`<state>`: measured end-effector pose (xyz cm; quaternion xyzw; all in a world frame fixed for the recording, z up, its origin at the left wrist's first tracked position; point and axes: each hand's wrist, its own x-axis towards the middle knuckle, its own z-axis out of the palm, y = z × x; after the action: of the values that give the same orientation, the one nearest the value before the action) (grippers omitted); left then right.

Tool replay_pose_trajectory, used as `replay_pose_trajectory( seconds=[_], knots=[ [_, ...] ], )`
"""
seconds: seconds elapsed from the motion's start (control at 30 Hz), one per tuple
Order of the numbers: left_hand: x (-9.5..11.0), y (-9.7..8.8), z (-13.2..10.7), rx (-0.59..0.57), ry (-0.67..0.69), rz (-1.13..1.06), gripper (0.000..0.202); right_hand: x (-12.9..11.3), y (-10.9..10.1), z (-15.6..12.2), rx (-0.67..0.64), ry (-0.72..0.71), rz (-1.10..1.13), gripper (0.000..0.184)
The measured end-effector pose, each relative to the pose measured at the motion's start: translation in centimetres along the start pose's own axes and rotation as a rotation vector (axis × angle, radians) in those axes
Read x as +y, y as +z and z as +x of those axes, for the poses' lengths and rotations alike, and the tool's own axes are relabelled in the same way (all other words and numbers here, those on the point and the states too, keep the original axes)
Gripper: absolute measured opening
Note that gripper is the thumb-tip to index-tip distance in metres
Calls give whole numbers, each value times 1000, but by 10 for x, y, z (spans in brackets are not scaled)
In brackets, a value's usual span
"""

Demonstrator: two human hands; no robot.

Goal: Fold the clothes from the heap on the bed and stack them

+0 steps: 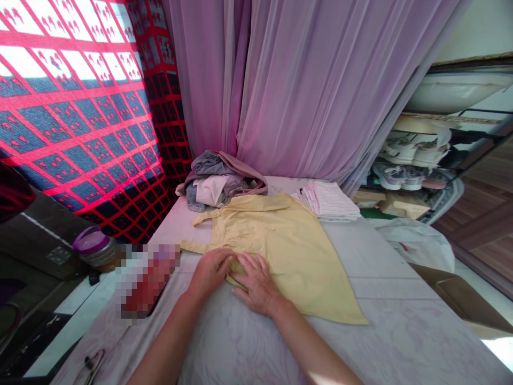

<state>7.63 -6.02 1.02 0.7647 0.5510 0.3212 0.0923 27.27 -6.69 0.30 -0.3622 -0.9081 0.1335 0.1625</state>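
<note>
A yellow pinafore dress (296, 251) with two shoulder straps and buttons lies spread flat, its straps pointing left and its hem to the right. My left hand (212, 270) is at the near edge of the bodice, fingers bent and pressed together on the fabric; the fingertips are partly hidden. Beside it, almost touching, my right hand (256, 283) rests on the same edge with its fingers spread over the cloth.
Crumpled clothes (228, 182) are heaped behind the dress. A folded striped stack (328, 200) lies at the back right. A blurred red object (148, 283) sits on the left of the patterned cover (401, 321). Shoes (401, 174) stand on a rack, right.
</note>
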Motion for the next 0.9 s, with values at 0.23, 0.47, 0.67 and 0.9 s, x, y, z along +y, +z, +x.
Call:
replay_pose_trajectory(
  seconds=[0.23,0.47,0.67,0.9],
  knots=[
    [-7,17,-8,-33,87,-25,13,40,-18,-34,345,50,92,27],
    [17,8,-21,-24,159,10,9,123,-44,-99,493,353,19,29],
    [19,10,-30,-105,229,82,13,145,-53,-125,554,466,47,32],
    [30,5,-29,-150,206,153,10,145,-53,-124,529,466,19,33]
  ],
)
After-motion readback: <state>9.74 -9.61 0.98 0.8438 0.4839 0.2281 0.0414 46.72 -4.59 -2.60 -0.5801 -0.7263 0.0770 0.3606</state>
